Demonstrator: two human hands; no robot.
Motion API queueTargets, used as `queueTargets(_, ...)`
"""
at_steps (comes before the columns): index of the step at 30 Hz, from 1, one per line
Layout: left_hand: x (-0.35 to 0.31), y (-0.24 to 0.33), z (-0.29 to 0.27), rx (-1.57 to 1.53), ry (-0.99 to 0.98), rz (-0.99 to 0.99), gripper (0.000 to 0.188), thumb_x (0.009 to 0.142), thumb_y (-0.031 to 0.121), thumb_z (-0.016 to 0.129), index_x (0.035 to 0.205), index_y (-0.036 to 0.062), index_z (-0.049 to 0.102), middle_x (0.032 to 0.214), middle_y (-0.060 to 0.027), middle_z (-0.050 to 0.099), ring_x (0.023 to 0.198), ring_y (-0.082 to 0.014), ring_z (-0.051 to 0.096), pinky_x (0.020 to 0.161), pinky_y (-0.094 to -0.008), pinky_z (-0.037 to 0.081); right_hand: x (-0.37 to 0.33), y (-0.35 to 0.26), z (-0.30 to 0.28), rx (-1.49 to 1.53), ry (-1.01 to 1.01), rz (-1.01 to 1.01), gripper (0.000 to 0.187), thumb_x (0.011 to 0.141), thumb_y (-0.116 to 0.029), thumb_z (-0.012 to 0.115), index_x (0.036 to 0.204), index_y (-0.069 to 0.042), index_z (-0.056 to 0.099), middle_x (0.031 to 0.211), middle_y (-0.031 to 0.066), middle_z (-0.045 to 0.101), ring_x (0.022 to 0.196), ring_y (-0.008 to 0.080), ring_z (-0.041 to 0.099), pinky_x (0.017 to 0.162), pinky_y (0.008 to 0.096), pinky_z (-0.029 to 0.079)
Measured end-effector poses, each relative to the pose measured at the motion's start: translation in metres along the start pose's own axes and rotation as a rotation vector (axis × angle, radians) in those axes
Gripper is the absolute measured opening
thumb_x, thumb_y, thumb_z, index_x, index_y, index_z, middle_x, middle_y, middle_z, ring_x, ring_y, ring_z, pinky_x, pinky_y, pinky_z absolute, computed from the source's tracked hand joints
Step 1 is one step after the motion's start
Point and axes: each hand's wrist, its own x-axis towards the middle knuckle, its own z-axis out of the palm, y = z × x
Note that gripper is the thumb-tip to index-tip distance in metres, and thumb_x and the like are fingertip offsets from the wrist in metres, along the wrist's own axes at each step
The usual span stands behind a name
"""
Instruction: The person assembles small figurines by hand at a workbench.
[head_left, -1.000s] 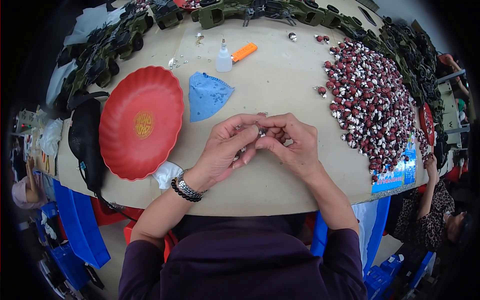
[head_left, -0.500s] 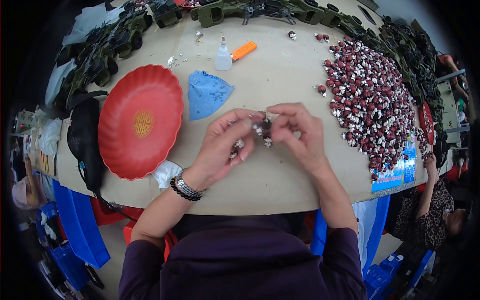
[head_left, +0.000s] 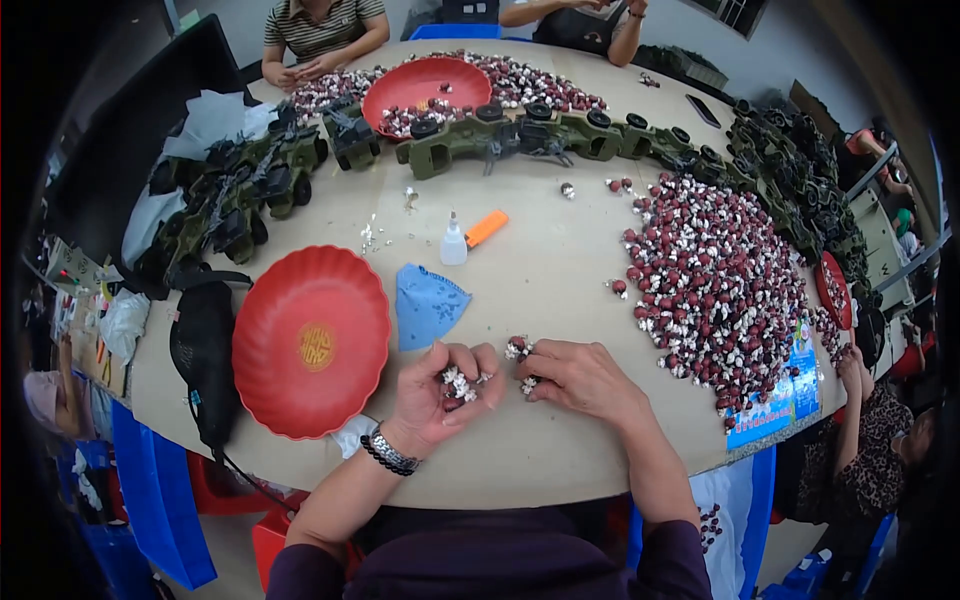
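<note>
Lower centre of frame: the left hand [head_left: 440, 392] is cupped palm-up, fingers curled around a cluster of small white parts [head_left: 458, 382]. The right hand [head_left: 580, 378] lies just beside it, fingers pinching a small red-and-white piece [head_left: 522, 352] above the worktop [head_left: 540, 270]. A red scalloped plate [head_left: 310, 340] sits left of centre.

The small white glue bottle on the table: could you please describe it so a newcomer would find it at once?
Start at the big red scalloped plate near the left hand. Beyond the blue cloth stands the white glue bottle, upright. An orange cutter lies beside it; nothing else there has a nozzle.
</note>
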Motion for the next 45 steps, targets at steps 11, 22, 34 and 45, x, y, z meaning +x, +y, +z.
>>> queueTargets(11,0.01,-0.003,0.023,0.57,0.276,-0.13,0.033,0.095,0.023,0.06,0.119,0.0022,0.055,0.093,-0.0034,0.062,0.069,-0.0082,0.06,0.04,-0.016,0.032,0.011,0.002,-0.001,0.304,0.469,-0.221,0.036,0.074,0.01,0.066,0.107,-0.004,0.063,0.095,0.0101,0.056,0.084,0.0218,0.062,0.069,0.031,0.052)
queueTargets(22,0.007,-0.008,0.021,0.622,0.389,-0.208,0.018,0.097,0.021,0.059,0.104,0.0051,0.055,0.086,-0.0017,0.059,0.059,-0.0046,0.055,0.039,-0.0155,0.033,0.014,-0.01,0.011,0.279,0.54,-0.316,0.04,0.066,0.001,0.077,0.103,-0.006,0.061,0.097,0.0078,0.064,0.085,0.0267,0.063,0.069,0.0322,0.054)
queueTargets(34,0.011,-0.008,0.026,0.654,0.404,-0.209,0.022,0.099,0.024,0.055,0.109,0.0047,0.057,0.083,0.0003,0.058,0.06,-0.0034,0.054,0.041,-0.0149,0.034,0.014,-0.003,0.012,0.363,0.496,-0.265,0.033,0.073,-0.013,0.078,0.101,-0.005,0.064,0.099,0.0098,0.065,0.09,0.0262,0.063,0.075,0.0356,0.052)
queueTargets(45,0.006,-0.013,0.028,0.678,0.39,-0.192,0.021,0.097,0.02,0.057,0.111,0.0044,0.056,0.082,0.0003,0.058,0.059,-0.0037,0.053,0.041,-0.0163,0.033,0.011,-0.009,0.02,0.342,0.54,-0.282,0.032,0.07,-0.004,0.076,0.1,-0.005,0.066,0.098,0.0066,0.061,0.086,0.0234,0.06,0.067,0.0322,0.052)
